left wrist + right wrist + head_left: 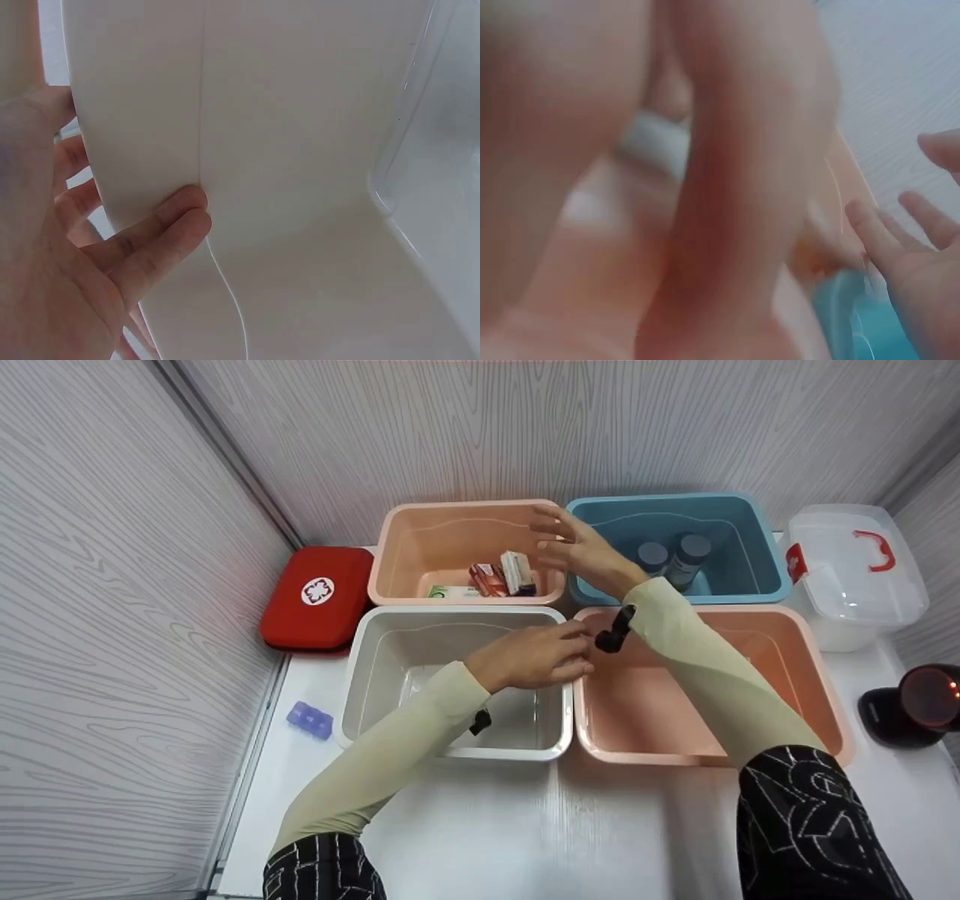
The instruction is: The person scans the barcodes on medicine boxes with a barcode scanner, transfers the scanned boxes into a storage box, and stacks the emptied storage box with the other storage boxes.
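Note:
In the head view my left hand [536,656] is at the right rim of the white bin [457,753]. The left wrist view shows two digits of this left hand [97,247] on the inner side of the bin wall [300,135], with other fingers passing behind its edge, gripping it. My right hand [581,551] is raised near the adjoining rims of the rear peach bin [420,540] and the blue bin [757,577]. Its fingers are spread and hold nothing. Small boxes [517,574] lie in the rear peach bin; two lidded bottles [688,559] stand in the blue one.
A front peach bin [806,690] sits beneath the right forearm. To the left are a red zip case [315,600] and a purple pill organizer [310,721]. On the right stand a clear-lidded box with a red handle [862,562] and a black device [911,705].

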Motion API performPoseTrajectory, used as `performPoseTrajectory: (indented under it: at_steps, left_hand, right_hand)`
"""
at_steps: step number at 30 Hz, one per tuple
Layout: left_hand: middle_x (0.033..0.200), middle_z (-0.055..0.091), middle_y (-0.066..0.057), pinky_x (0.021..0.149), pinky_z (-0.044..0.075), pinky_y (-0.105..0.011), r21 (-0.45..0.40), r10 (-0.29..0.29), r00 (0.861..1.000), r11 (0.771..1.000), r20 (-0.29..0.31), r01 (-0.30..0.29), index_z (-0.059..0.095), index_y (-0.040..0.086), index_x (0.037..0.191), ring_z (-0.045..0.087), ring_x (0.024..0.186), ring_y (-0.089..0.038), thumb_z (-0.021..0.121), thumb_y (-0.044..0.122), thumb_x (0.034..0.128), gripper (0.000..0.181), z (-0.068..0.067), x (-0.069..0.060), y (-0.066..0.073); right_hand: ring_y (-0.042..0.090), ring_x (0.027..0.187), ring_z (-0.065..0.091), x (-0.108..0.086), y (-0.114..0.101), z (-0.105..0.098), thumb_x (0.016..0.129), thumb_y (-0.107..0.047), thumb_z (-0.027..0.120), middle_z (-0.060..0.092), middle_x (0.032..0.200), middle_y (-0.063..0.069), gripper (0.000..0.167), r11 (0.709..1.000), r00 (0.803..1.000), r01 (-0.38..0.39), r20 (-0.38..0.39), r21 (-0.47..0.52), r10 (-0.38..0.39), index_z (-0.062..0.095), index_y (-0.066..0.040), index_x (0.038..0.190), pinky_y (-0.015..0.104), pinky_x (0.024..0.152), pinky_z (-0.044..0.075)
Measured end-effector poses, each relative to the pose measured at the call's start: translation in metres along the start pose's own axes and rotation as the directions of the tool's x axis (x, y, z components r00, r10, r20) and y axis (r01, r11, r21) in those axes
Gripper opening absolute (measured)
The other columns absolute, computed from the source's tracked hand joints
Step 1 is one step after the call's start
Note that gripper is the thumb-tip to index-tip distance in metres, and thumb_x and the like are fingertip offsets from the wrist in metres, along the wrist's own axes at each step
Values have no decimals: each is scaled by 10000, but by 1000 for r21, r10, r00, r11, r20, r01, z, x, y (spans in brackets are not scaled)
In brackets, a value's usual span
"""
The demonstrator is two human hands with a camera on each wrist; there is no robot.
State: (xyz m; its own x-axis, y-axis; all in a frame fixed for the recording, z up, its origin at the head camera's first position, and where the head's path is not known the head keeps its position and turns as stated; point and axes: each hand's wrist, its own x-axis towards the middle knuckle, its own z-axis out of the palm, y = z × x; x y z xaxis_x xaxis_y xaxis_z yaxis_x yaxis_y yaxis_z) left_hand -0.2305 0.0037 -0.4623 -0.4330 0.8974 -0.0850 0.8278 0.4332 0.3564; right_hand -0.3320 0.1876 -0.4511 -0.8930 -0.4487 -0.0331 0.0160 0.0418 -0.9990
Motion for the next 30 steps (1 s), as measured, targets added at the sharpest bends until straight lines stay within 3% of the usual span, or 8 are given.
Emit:
performPoseTrajectory:
  at_steps: [7,17,21,23,25,26,27,30]
  left_hand:
    - [1649,485,-109,1225,477,-434,-9,-24,999,1000,25,25,655,146,1433,601,1416,-280,461,469,1166,462,-2,-1,-1]
    - [1627,501,-113,1197,501,-447,10,-13,1000,1000,9,13,642,125,1455,616,1389,-294,460,456,1166,476,-1,0,-1]
    - [1632,499,-116,1194,504,-451,3,-25,1000,1000,11,25,643,129,1439,622,1382,-302,470,458,1162,464,-1,0,-2]
    - [1624,505,-112,1179,515,-450,10,-28,1000,1000,8,28,646,133,1414,636,1357,-302,466,460,1162,450,-1,-1,-3]
    - [1605,514,-110,1160,523,-451,8,-22,1000,1000,2,22,653,126,1402,646,1327,-302,471,448,1164,440,-2,-2,-4]
    - [1594,518,-110,1151,526,-452,10,-16,1000,1000,-1,16,660,125,1394,649,1313,-302,468,440,1165,433,-2,-2,-5]
    - [1591,518,-111,1147,527,-451,17,-10,1000,1000,-3,10,663,125,1389,649,1309,-302,465,435,1167,430,-2,-2,-5]
    - [1585,520,-114,1158,520,-450,12,2,1000,1000,-6,-2,670,128,1401,640,1326,-300,477,419,1166,421,-3,-2,-6]
  right_hand:
    - [271,1450,572,-43,2,-18,1110,-299,644,544,1593,93,489,989,999,19,49,-145,-12,540,-171,1571,516,1224,478]
    - [256,1330,681,-112,10,-43,1122,-227,630,631,1477,173,431,974,993,-2,114,-226,28,594,-29,1503,322,1090,581]
    - [265,1320,675,-140,10,-56,1121,-251,632,659,1459,147,406,940,983,-28,163,-341,88,620,-78,1488,334,1091,579]
    - [272,1324,661,-152,13,-60,1122,-258,624,659,1470,116,400,912,964,-53,216,-407,152,623,-106,1491,353,1104,568]
    - [304,1371,625,-162,19,-60,1121,-237,599,633,1514,118,423,890,918,-107,300,-443,260,588,-118,1528,419,1140,548]
    - [331,1406,598,-165,23,-59,1119,-239,594,607,1548,132,454,875,878,-139,352,-464,325,560,-121,1556,458,1161,532]
    - [357,1437,571,-169,27,-57,1112,-247,593,576,1584,146,494,856,827,-170,402,-488,393,526,-123,1586,497,1179,517]
    - [414,1527,479,-176,40,-50,1086,-295,602,475,1681,163,619,771,618,-290,504,-568,603,430,-169,1667,621,1201,472]
